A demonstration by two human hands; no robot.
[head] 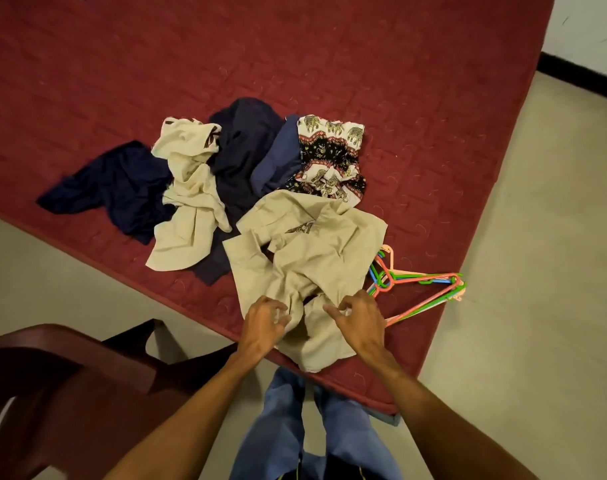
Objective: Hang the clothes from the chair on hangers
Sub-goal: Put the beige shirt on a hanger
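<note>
A crumpled beige shirt lies on the near corner of the red bed. My left hand has its fingers curled into the shirt's lower edge. My right hand pinches the cloth beside it, its index finger stretched left over the fabric. A bundle of coloured plastic hangers lies just right of the shirt, partly under it. Behind are a cream shirt, dark navy clothes and an elephant-print garment. The dark brown chair stands at the lower left with nothing on its visible part.
The bed's corner points toward me, with pale floor on both sides. My legs in blue trousers stand at the bed's edge. A white wall with black skirting is at the upper right.
</note>
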